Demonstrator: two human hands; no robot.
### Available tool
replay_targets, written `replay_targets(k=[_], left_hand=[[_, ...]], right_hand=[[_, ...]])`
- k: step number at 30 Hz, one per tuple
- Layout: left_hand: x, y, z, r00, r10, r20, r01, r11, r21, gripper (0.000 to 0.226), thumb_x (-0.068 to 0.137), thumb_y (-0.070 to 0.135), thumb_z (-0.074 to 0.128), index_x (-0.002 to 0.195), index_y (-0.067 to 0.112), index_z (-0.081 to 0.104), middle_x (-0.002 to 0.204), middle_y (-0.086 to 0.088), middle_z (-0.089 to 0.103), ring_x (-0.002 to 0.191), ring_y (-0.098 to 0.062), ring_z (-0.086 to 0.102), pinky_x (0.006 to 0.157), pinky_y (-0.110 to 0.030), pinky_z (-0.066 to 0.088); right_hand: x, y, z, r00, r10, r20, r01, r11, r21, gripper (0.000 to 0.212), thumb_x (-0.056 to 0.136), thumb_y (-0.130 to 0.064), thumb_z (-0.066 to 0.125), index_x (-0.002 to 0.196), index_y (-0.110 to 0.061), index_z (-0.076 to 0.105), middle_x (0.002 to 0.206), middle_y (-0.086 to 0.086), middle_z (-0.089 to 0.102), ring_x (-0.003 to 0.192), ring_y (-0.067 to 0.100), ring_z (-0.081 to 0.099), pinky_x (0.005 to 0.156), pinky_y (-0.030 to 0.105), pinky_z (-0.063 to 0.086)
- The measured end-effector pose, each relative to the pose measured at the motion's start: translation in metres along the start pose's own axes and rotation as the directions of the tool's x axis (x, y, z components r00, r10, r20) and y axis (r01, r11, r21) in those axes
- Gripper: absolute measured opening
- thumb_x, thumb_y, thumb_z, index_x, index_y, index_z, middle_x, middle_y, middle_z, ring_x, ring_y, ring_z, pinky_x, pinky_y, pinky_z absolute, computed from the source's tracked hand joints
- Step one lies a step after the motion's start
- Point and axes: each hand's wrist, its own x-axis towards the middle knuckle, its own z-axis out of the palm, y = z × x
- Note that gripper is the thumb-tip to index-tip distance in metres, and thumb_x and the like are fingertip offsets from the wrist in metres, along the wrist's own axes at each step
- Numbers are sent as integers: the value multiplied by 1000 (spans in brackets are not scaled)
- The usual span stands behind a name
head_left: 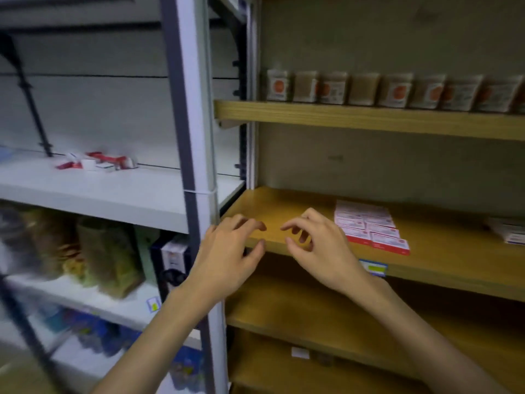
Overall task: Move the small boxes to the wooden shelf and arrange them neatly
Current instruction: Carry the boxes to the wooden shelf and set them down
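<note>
A white metal shelving unit [119,194] with a grey-blue upright post [189,109] stands left of a dull olive back wall [383,32]; the light is dim.

A small shop's stockroom aisle.
Rows of labelled packets [395,89] line wooden shelves [369,118]; a price tag [372,268] marks one edge.

A honey-yellow wooden shelf [284,206] is seen bearing red-and-white small boxes [369,226] laid in a neat block. To its left, a white metal shelf [113,191] is strewn with red-and-white cartons [96,162]. Above it, beige packets [395,89] are marked with orange circles.
</note>
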Motion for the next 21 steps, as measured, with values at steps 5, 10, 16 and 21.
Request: replay_targets(k=[5,10,16,21], left_hand=[[-30,-82,-47,1000,-15,-9,15,1000,13,34,95,47,43,121,34,59,106,13,57,99,-12,57,86,-39,47],[-42,-165,-83,999,-29,-24,31,998,58,32,95,45,46,123,34,59,110,13,61,103,-12,59,87,-38,47],[-32,-260,-118,997,-71,-23,73,988,134,37,98,48,43,130,35,55,114,11,62,108,-16,58,90,-42,46],[-10,-342,-132,990,-136,-38,140,976,164,39,99,50,42,135,38,51,122,10,60,113,-14,56,99,-41,44]], right_hand=[[28,-71,60,999,-42,0,42,998,53,20,93,-33,62,113,-33,66,97,-17,52,87,1,56,73,24,52],[65,-140,115,996,-85,6,84,991,102,20,95,-29,59,114,-32,65,96,-16,55,82,5,58,74,29,54],[127,-200,179,994,-103,43,98,990,102,25,94,-33,57,118,-32,64,102,-14,58,82,6,60,82,33,54],[191,-229,224,996,-83,36,81,995,51,29,92,-35,56,120,-31,63,104,-12,60,83,8,61,86,35,53]])
